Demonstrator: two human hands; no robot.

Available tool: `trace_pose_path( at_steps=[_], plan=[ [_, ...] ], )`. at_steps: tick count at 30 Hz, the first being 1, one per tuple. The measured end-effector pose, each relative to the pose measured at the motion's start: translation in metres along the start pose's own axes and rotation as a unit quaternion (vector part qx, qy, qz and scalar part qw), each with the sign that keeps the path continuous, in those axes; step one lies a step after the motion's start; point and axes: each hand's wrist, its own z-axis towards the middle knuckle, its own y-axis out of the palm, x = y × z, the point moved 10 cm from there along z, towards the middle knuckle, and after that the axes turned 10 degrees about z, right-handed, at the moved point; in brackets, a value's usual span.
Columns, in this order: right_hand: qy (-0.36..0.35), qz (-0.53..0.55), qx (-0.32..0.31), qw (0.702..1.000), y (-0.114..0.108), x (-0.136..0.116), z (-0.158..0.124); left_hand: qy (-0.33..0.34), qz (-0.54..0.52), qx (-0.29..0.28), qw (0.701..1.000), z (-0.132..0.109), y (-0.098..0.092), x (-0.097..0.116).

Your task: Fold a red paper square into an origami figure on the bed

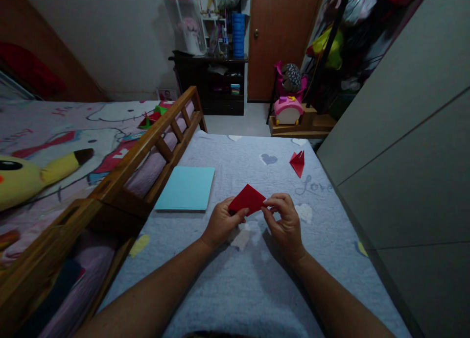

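Observation:
A folded red paper (248, 198) is held just above a grey-blue bed cover (235, 279) printed with hearts. My left hand (222, 223) pinches its lower left edge, fingers closed. My right hand (283, 223) pinches its right corner with thumb and fingertips. A stack of light blue paper sheets (186, 188) lies flat on the cover to the left of my hands. A finished red folded paper piece (298, 162) rests farther back on the right.
A wooden bed rail (147, 147) runs along the left. Beyond it lie a cartoon-print sheet and a yellow plush toy (33, 174). A grey wardrobe (404, 147) stands on the right. A dark cabinet (216, 83), brown door and pink toy (288, 108) stand at the back.

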Motion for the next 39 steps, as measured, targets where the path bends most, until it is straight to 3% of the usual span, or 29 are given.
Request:
trace_pose_path(
  at_steps=[7, 16, 25, 39],
  plan=[
    [0.000, -0.001, -0.007, 1.000, 0.001, 0.000, 0.000, -0.002, -0.007, -0.013, 1.000, 0.002, 0.002, -0.009],
    [-0.028, -0.048, -0.034, 0.998, 0.005, -0.004, -0.002, 0.058, 0.072, -0.025, 0.995, 0.000, 0.004, 0.006],
    [-0.031, -0.034, -0.027, 0.999, 0.004, -0.009, -0.002, 0.047, 0.056, -0.035, 0.997, 0.001, 0.006, 0.002],
    [-0.038, -0.051, -0.043, 0.997, 0.007, -0.011, -0.002, 0.031, 0.078, -0.004, 0.996, -0.001, 0.000, -0.001]
  ],
)
